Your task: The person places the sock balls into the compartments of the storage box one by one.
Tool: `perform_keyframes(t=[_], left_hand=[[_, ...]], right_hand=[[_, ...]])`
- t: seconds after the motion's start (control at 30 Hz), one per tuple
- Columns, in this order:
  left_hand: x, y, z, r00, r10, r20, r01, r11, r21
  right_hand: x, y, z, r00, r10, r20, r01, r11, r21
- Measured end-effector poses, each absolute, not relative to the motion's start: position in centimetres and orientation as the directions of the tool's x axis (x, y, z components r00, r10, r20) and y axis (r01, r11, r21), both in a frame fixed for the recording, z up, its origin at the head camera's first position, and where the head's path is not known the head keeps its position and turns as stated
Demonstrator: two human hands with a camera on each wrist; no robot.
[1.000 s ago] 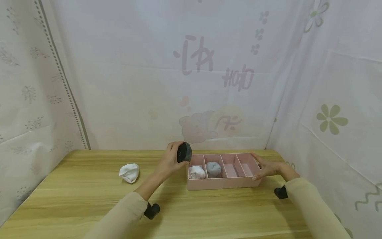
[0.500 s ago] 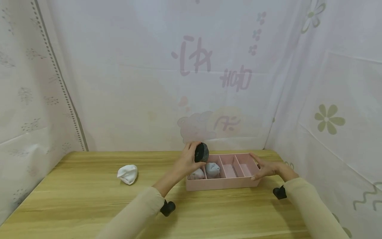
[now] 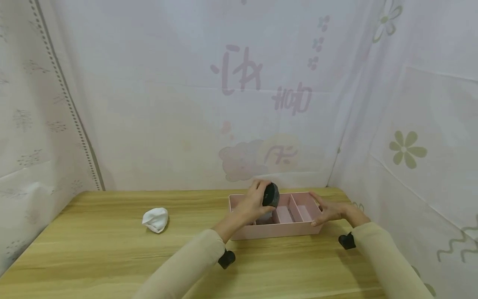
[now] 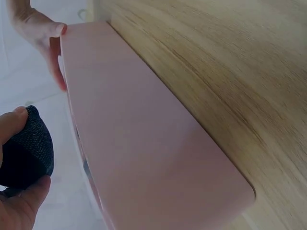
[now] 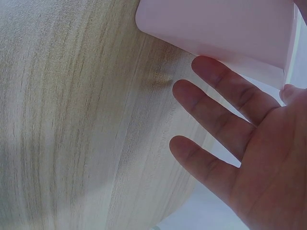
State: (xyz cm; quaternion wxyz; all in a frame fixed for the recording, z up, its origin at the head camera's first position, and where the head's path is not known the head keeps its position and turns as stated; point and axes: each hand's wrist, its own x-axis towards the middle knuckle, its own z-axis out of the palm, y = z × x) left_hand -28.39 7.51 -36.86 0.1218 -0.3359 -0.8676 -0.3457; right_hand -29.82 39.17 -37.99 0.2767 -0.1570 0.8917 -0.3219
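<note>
My left hand (image 3: 251, 206) pinches a dark rolled-up sock (image 3: 271, 195) between thumb and fingers, over the pink divided box (image 3: 276, 231). In the left wrist view the dark sock (image 4: 29, 151) shows its knit fabric, held above the box's rim. Across the box's right end, my right hand (image 3: 331, 211) holds it by the corners, thumb at the front rim and a finger at the back. Its other fingers (image 5: 211, 115) spread free in the right wrist view. A grey sock (image 3: 264, 219) in the second compartment is partly covered by my left hand, which also hides the leftmost compartment's contents.
A white rolled-up sock (image 3: 155, 220) lies on the wooden table (image 3: 112, 253), left of the box. Thin dividers (image 3: 296, 207) part the box, and its two right compartments show bare bottoms. A patterned cloth (image 3: 168, 124) hangs behind the table and along both sides.
My left hand has carried the dark sock rightward, from beside the box's left end to over its middle. My right hand has kept its hold on the box's right end.
</note>
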Motion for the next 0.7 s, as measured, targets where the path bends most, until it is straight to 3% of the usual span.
perform_keyframes(t=[0.7], left_hand=[[-28.8,10.8,-38.1,-0.725,0.580,0.371,0.688,0.588,0.426]], right_hand=[[-29.9,38.9,-38.0,-0.818,-0.429,-0.383,-0.084,0.748,-0.659]])
